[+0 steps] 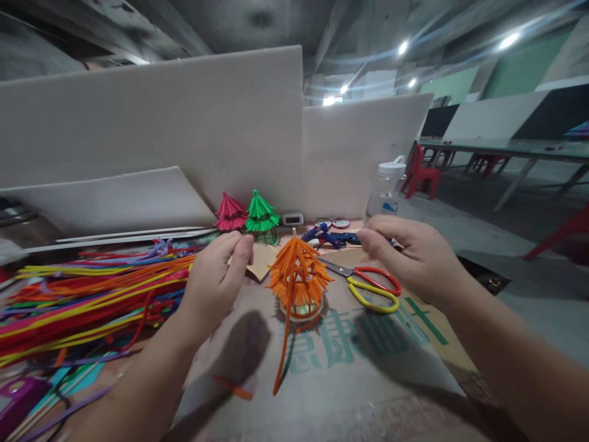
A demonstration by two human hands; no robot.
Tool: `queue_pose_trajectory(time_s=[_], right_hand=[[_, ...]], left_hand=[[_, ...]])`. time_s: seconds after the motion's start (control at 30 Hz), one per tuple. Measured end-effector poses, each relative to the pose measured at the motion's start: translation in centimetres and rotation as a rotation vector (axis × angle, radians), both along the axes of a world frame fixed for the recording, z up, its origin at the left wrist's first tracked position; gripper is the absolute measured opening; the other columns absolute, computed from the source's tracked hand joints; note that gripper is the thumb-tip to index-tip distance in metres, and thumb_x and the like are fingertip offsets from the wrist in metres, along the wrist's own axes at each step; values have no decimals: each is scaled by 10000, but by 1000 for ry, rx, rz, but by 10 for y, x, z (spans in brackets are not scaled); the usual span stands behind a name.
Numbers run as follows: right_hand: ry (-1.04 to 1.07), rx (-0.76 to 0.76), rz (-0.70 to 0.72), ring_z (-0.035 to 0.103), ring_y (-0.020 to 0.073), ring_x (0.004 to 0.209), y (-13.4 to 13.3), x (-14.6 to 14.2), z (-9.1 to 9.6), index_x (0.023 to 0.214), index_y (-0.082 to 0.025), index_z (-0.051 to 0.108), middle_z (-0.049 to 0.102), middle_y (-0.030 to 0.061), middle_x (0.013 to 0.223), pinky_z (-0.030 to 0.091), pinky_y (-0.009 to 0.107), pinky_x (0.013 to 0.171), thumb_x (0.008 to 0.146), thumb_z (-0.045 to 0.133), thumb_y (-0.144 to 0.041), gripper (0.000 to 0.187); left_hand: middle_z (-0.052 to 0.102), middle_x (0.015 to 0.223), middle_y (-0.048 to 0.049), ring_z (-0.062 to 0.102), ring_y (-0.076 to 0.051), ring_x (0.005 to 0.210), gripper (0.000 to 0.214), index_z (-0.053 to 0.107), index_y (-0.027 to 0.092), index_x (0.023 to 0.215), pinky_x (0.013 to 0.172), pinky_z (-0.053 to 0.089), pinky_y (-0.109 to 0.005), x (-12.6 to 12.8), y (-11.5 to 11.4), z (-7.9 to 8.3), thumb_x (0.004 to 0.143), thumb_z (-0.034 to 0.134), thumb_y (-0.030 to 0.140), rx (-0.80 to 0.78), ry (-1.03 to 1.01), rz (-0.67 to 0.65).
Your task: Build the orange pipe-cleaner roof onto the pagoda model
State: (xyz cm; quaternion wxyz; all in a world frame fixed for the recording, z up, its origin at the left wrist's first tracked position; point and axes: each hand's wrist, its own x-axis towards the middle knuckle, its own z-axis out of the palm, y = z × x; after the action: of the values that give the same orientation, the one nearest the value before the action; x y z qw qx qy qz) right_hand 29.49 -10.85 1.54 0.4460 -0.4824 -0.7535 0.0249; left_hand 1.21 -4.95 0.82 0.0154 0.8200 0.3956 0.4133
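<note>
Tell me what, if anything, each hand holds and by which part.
Nothing visibly held: the left hand and right hand are curled, possibly hiding something small.

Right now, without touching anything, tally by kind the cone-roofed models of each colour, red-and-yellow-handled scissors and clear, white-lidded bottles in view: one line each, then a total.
Orange cone-roofed model: 1
Green cone-roofed model: 1
Pink cone-roofed model: 1
Red-and-yellow-handled scissors: 1
Clear, white-lidded bottle: 1
Total: 5
</note>
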Motion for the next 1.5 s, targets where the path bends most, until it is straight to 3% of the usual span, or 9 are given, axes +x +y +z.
queue_pose_trajectory(time_s=[0.07,0.13,0.3,0.47,0.67,0.83,0.97,1.3,1.5], right_hand=[[-6,43,10,644,196,889,5,2,-4,1030,-221,651,671,63,1000,511,316,777,925,571,-242,134],[1,35,64,641,206,1019,10,-1,-10,1219,-226,603,651,82,1175,507,341,890,912,589,-208,307],[-69,-33,56,660,207,877,24,-11,-25,888,-200,664,710,57,916,497,327,774,942,573,-281,133],[-269,-320,-5,616,171,651,36,11,-48,854,-204,668,698,24,771,426,275,580,929,552,-297,166],[-565,-532,-53,636,268,1009,47,54,-102,1228,-176,642,677,134,1113,473,332,839,790,658,-184,438],[-618,-620,-90,586,286,1060,56,50,-127,1332,-182,590,628,157,1129,433,327,859,832,609,-205,501],[-615,-636,-151,593,297,992,58,39,-132,1371,-135,550,609,194,1108,421,328,788,833,594,-238,550],[-512,-662,-241,606,287,917,55,48,-127,977,-109,639,632,190,1058,417,315,724,751,650,-346,328],[-320,-747,-118,646,235,867,59,69,-123,1038,-150,641,686,97,974,481,294,740,756,640,-333,336]], left_hand=[[665,937,-46,631,-197,889,212,610,198,950,773,479,-313,3,5,-7,985,448,329,-72,-38,-24],[650,1175,-78,612,-229,1092,285,573,204,1182,931,483,-357,8,7,-13,942,544,356,-115,-21,-92],[502,1463,-130,486,-290,1335,606,423,210,1416,1133,373,-462,19,4,-25,875,640,375,-191,93,-239],[523,1470,-127,471,-292,1374,537,442,216,1436,1151,364,-465,18,12,-24,963,509,463,-314,-34,-223],[469,1520,-91,438,-304,1399,699,414,263,1468,1169,351,-454,1,23,-13,865,653,524,-402,161,-292],[416,1549,-86,426,-280,1402,731,309,285,1507,1171,349,-430,-6,22,-19,885,655,451,-330,288,-357],[407,1551,-70,433,-243,1394,624,321,306,1492,1161,369,-386,0,22,-27,936,598,363,-288,257,-451],[454,1503,-80,442,-224,1383,531,390,277,1440,1172,356,-381,3,22,-30,948,588,301,-207,220,-481],[450,1500,-70,438,-226,1382,518,398,298,1433,1172,363,-403,5,22,-33,950,579,258,-193,202,-473]])
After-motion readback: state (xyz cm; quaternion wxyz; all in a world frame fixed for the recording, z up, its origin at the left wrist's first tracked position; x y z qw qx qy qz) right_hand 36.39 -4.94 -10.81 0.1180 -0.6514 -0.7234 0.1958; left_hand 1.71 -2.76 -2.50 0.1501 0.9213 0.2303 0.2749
